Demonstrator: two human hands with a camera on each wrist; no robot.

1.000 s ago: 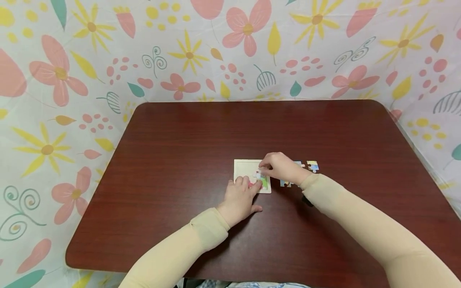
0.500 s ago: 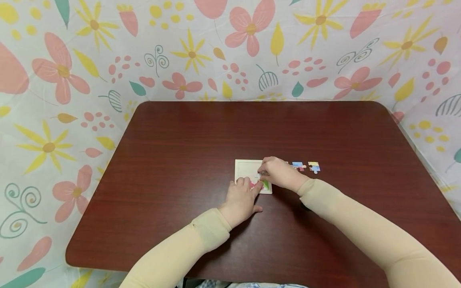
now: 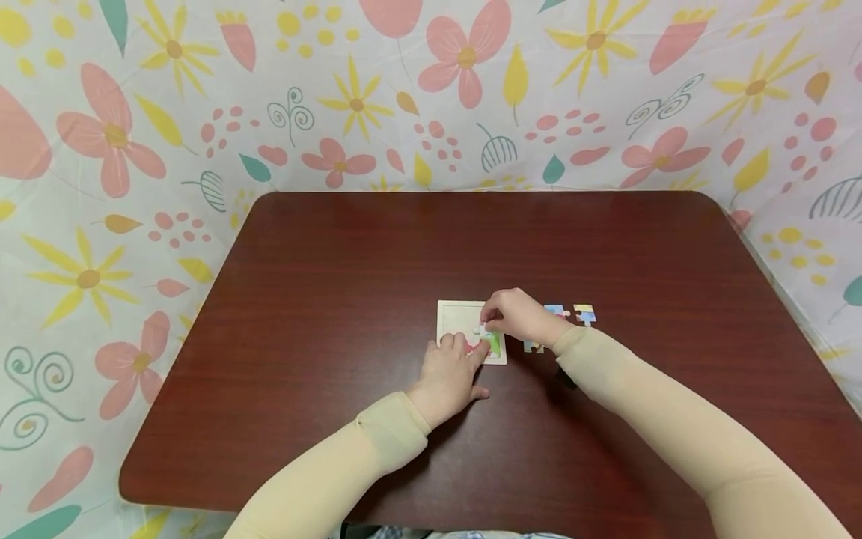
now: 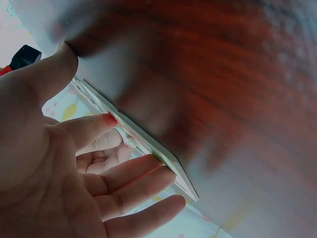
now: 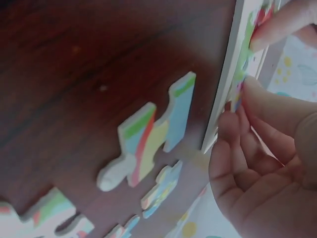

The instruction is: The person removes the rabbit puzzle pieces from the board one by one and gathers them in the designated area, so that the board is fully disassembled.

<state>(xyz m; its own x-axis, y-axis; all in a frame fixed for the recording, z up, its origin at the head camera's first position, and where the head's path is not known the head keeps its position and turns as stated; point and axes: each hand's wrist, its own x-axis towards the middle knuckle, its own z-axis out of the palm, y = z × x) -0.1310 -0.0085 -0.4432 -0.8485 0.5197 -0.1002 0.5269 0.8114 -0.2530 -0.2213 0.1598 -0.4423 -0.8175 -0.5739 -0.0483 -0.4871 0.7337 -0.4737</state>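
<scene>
A shallow white puzzle tray [image 3: 458, 308] lies at the table's middle, with green and pink puzzle pieces [image 3: 495, 346] in its near right part. My left hand [image 3: 447, 378] rests over the tray's near edge, fingers extended onto the pieces; in the left wrist view its fingertips [image 4: 166, 174] lie along the tray's rim. Above the tray's right side, my right hand [image 3: 521, 313] pinches a small puzzle piece [image 5: 237, 95] between thumb and fingers, right beside the placed green part. The fingers cover most of this piece.
Several loose puzzle pieces lie right of the tray, among them a blue and yellow one [image 3: 584, 313] and one nearer [image 3: 534, 346]. My right forearm passes over this area. The brown table [image 3: 337, 262] backs onto a flower-print cloth [image 3: 404, 97].
My right hand shifts slightly over the tray's right side, still pinching the puzzle piece. The left hand keeps its place on the tray.
</scene>
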